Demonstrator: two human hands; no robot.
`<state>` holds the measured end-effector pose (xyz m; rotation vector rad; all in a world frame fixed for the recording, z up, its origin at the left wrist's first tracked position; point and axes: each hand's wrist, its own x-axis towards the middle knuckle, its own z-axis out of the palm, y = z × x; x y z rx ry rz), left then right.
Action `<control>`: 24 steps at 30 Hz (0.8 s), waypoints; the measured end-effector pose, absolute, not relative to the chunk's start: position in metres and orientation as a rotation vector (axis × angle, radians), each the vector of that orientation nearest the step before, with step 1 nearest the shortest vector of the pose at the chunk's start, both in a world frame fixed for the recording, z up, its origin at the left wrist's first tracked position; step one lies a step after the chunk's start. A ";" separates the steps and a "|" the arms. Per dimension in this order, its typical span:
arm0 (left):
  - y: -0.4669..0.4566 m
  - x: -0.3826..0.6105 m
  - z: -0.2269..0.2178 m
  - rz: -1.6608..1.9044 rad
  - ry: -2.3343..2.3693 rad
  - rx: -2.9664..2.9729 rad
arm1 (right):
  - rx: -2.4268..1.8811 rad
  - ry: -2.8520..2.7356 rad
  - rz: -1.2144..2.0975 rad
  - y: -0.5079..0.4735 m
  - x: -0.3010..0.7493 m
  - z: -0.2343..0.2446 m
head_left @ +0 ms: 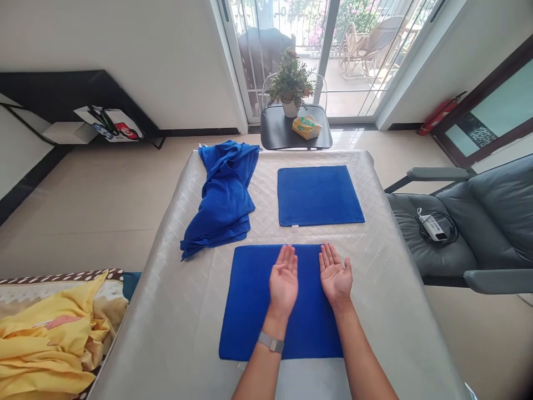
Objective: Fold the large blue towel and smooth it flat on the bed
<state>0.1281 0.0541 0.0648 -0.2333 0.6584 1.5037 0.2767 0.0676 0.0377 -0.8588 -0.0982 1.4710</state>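
Both palms face up over a flat blue towel [250, 311] spread on the pale quilted bed surface. My left hand [284, 280], with a watch on the wrist, has its fingers stretched out and holds nothing. To its right, my right hand [336, 278] is likewise open and bare, near the towel's right side. Whether either hand touches the cloth I cannot tell. Farther back lies a second blue towel [320, 195], flat and smooth, with a small white tag at its front edge. A crumpled heap of blue towels [227, 200] sits at the back left.
The quilted mattress [175, 311] bears all the towels. Beyond it stands a small black chair [278, 130] with a potted plant [290, 83] and a tissue pack [307, 127]. A grey armchair [449, 244] with a power strip [433, 228] is on the right, yellow cloth [45, 339] at left.
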 end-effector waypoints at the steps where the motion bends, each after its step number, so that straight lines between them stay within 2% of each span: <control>1: 0.058 0.151 0.062 1.461 0.598 -0.252 | -0.850 -0.099 1.485 0.067 0.277 0.037; 5: 0.074 0.208 0.049 1.417 0.500 -0.322 | -0.816 -0.059 1.530 0.068 0.280 0.036; 10: 0.078 0.208 0.043 1.374 0.522 -0.292 | -0.798 -0.011 1.542 0.070 0.282 0.038; 17: 0.073 0.173 0.039 1.474 0.552 -0.193 | -0.782 -0.018 1.569 0.069 0.283 0.038; 24: 0.064 0.083 0.042 1.592 0.644 -0.154 | -0.841 -0.042 1.540 0.068 0.281 0.040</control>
